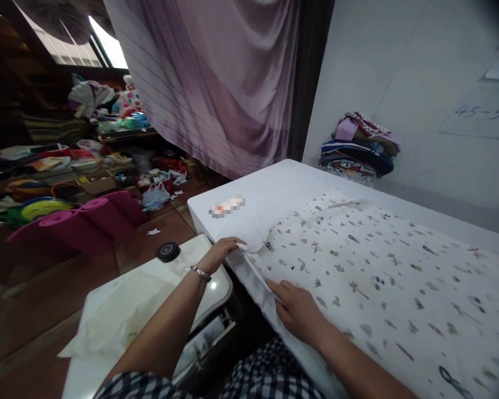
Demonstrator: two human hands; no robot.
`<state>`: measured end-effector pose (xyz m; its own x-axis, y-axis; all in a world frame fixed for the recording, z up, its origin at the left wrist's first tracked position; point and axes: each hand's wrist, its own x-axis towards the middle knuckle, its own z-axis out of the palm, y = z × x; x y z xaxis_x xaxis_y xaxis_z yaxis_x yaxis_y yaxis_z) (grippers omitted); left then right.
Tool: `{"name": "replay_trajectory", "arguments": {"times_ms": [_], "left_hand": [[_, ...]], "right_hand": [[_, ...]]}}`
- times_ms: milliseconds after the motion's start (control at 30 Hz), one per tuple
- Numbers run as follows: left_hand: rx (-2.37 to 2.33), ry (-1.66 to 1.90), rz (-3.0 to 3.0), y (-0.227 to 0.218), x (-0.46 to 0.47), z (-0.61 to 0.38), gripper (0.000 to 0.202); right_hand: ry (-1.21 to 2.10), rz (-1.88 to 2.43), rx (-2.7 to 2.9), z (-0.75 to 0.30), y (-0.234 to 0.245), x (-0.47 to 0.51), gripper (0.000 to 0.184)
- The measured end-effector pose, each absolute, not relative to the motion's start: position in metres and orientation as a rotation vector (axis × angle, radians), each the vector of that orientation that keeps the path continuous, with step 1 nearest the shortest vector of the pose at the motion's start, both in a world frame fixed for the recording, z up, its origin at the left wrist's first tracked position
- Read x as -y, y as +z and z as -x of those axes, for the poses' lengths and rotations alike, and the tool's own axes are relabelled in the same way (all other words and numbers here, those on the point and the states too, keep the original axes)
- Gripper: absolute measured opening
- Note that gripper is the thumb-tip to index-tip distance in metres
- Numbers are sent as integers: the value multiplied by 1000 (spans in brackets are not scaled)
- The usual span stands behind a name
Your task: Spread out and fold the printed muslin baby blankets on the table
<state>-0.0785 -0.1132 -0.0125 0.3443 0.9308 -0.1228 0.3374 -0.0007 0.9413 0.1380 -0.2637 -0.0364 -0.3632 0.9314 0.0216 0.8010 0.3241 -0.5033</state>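
Note:
A white printed cloth (345, 266) with small grey and brown figures lies over the white table (274, 183), its near side hanging over the front edge. My left hand (228, 248) is closed on the cloth's corner at the table edge; a silver bracelet is on that wrist. Closer to me, my right hand (295, 307) pinches the same cloth along the edge, thumb and fingers pressed together. Between the two hands the edge of the cloth runs fairly straight. Toward the back, the cloth has a raised fold.
A smaller white stand (208, 244) on the left bears a round black object (168, 252) and a pale sheet (125, 310), above an open drawer. Folded clothes (355, 147) are stacked by the wall. Pink rolls (95, 219) and clutter cover the floor left. A curtain (233, 83) hangs behind.

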Motion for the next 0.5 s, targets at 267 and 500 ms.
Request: {"name": "replay_trajectory", "arguments": {"times_ms": [267,500], "left_hand": [[-1154,486,-1931,-7,117,76,31],[-1403,582,-2204,-28,114,84,41]], "right_hand": [[571,1522,2299,-137,-40,264,56],[524,1504,2362,-134,-38,266,41]]}}
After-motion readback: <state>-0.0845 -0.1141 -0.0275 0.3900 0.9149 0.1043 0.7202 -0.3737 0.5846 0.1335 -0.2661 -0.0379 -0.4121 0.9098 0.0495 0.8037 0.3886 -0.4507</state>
